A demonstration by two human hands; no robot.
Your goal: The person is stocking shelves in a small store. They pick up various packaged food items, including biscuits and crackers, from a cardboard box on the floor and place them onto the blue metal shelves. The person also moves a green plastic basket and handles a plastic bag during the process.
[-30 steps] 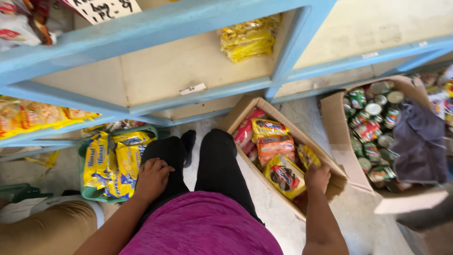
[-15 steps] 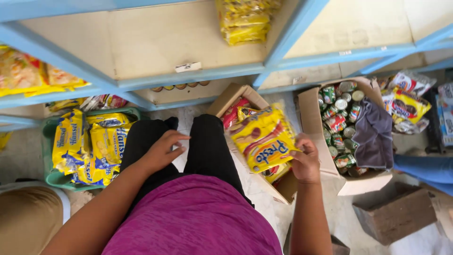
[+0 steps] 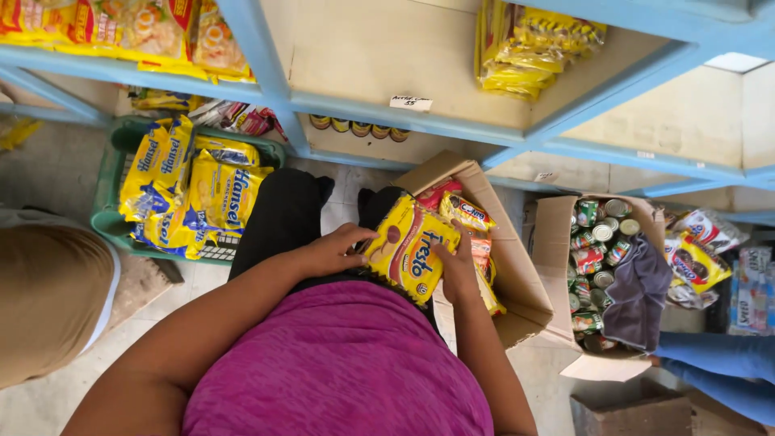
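1. Since half a second ago, both hands have closed in on the yellow snack pack [image 3: 408, 254], which now sits higher over the lap, clear of the open cardboard box [image 3: 517, 274].
2. Left hand [image 3: 335, 249] pinches the pack's left edge; right hand [image 3: 458, 270] clasps its right edge. Its long axis tilts up toward the shelf.
3. That box, just right of the pack, holds more snack packs.
4. Farther right, the second box [image 3: 557, 242] holds tin cans and a dark cloth [image 3: 638, 295].
5. Left of the pack, a green basket [image 3: 109, 202] holds yellow biscuit bags.
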